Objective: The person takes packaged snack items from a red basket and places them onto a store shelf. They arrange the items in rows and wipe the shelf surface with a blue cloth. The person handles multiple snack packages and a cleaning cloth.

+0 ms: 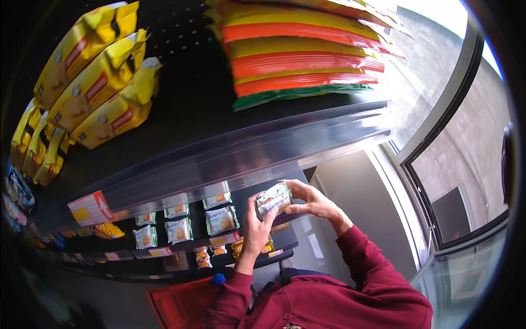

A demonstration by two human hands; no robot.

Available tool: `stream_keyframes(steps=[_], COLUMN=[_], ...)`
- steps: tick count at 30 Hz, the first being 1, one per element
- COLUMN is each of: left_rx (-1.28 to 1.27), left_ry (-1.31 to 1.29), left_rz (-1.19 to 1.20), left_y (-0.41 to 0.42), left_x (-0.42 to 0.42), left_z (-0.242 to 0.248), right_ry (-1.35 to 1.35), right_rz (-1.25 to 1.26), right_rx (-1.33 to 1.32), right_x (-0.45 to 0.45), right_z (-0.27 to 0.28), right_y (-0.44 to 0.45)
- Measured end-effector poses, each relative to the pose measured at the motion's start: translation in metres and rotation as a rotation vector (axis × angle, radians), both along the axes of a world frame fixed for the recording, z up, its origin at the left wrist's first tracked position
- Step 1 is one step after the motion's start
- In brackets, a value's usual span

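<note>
Both hands hold one small white and green snack packet [274, 199] at the right end of a black store shelf. My left hand [258, 226] grips its left side, the thumb across the lower front. The fingers of my right hand [309, 200] are at its top and right edge, the thumb at the lower right corner. Similar white and green packets [222, 220] stand in short rows on the shelf to the left of my hands, with a red and white price label [224, 239] on the shelf edge below them.
Above are stacked red and yellow bags [304, 61] and yellow packages [96, 92] on the upper shelf, whose metal edge [246, 144] juts out over the lower one. A red plastic basket [181, 302] is below. Right of the shelf are a wall and a framed window [464, 164].
</note>
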State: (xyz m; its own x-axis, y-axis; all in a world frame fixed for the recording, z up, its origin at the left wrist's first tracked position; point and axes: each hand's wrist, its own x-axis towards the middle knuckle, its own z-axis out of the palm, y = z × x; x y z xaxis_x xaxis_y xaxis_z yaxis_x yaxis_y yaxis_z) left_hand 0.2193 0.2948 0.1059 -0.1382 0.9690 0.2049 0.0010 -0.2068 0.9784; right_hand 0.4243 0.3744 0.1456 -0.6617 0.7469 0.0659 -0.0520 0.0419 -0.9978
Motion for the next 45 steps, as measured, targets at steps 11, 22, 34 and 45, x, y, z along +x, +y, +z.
stream_keyframes(steps=[11,22,34,45], left_rx=[0.029,-0.003,-0.023,-0.115], left_ry=[0.525,0.669,0.691,0.405], left_rz=[0.156,0.175,0.245,0.425], left_y=[0.029,0.027,0.028,0.048], left_x=[0.006,0.012,0.013,0.006], left_z=[-0.034,-0.035,-0.034,-0.034], right_ry=[-0.205,-0.416,-0.367,-0.133], right_rz=[-0.312,-0.376,-0.340,-0.377], right_rx=[0.468,0.671,0.670,0.139], right_x=[-0.006,-0.023,-0.020,-0.031], right_z=[-0.053,-0.055,-0.051,-0.065], right_y=[0.017,0.006,0.012,0.039])
